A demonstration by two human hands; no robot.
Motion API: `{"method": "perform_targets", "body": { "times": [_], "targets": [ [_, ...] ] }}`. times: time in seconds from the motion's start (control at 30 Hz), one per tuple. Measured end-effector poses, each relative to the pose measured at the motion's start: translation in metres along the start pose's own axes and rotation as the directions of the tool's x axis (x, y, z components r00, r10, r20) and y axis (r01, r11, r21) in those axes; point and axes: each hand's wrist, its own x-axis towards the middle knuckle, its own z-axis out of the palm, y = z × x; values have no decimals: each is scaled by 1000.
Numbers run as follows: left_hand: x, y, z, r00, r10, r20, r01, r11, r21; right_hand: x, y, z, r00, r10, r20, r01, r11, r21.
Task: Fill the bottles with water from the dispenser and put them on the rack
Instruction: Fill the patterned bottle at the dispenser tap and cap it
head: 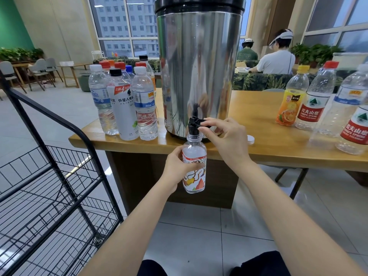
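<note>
A tall steel dispenser stands at the front edge of a wooden table. My left hand grips a small clear bottle with a colourful label, held upright with its open mouth right under the black tap. My right hand pinches the tap's lever with thumb and fingers. The bottle's white cap lies on the table to the right of that hand. A black wire rack stands on the floor to the left.
Several capped bottles cluster on the table left of the dispenser. More capped bottles, among them an orange juice one, stand on the right. Two people sit at a far table behind. Tiled floor lies below.
</note>
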Motion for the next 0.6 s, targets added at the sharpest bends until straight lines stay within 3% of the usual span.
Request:
{"method": "perform_targets", "body": {
  "times": [0.6],
  "targets": [
    [6, -6, 0, 999, -21, -28, 21, 999, 36, -2, -4, 2, 999, 52, -10, -52, 998, 34]
  ]
}}
